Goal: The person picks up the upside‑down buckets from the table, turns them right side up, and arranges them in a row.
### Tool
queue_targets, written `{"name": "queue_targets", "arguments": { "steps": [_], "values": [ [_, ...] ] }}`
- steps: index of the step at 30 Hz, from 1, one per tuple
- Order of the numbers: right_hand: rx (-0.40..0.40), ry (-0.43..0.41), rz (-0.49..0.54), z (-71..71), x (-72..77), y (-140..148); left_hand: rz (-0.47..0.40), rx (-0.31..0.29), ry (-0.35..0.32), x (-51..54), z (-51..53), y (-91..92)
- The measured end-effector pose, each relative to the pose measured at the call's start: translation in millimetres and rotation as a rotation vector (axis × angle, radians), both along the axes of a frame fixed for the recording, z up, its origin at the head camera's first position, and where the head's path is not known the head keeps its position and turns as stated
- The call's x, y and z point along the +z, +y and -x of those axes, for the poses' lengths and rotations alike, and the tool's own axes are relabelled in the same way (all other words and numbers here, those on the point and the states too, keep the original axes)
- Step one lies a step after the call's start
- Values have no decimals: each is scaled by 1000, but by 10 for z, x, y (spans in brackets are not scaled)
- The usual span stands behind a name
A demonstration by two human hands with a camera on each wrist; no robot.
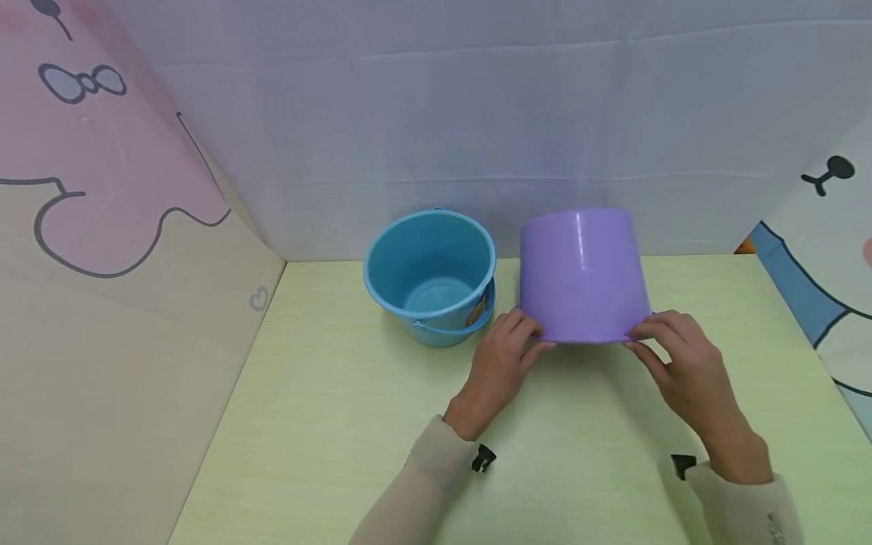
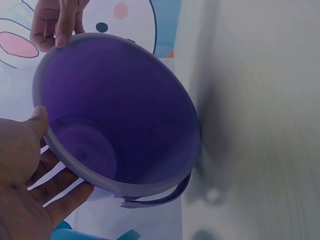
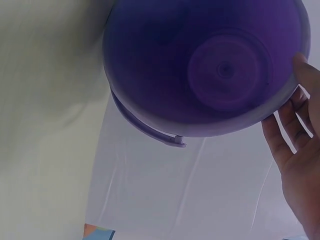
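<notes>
A purple bucket (image 1: 582, 276) is tipped on its side, its open mouth facing the person, as both wrist views show its inside. My left hand (image 1: 499, 363) pinches the rim on the left, thumb on the inner side and fingers outside. At the right of the rim, my right hand (image 1: 688, 371) pinches it the same way. The bucket's handle (image 3: 145, 127) hangs along the lower side of the rim. A blue bucket (image 1: 431, 261) stands upright to the left, mouth up, with its handle (image 1: 456, 331) folded down at the front.
Behind the buckets hangs a white cloth wall (image 1: 436, 113). A printed panel (image 1: 102, 303) borders the left of the pale tabletop (image 1: 306, 454), and another printed panel (image 1: 838, 250) borders the right. Black buckles (image 1: 484, 458) show at the wrists.
</notes>
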State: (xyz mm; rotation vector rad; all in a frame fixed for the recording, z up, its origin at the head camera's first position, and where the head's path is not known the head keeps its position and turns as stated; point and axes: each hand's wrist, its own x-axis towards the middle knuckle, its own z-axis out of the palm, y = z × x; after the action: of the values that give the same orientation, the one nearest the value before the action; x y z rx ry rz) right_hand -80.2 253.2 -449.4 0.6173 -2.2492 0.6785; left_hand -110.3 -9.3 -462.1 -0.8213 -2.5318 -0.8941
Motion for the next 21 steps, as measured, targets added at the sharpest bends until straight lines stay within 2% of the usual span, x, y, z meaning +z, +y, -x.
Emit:
{"name": "queue_targets", "arguments": {
  "steps": [11,21],
  "values": [
    [-5,-24,17,-10,86,-45,-40,13,-23,45,-13,-15],
    [7,71,32,46,132,-81,-103,10,12,75,-17,-12]
  ]
}}
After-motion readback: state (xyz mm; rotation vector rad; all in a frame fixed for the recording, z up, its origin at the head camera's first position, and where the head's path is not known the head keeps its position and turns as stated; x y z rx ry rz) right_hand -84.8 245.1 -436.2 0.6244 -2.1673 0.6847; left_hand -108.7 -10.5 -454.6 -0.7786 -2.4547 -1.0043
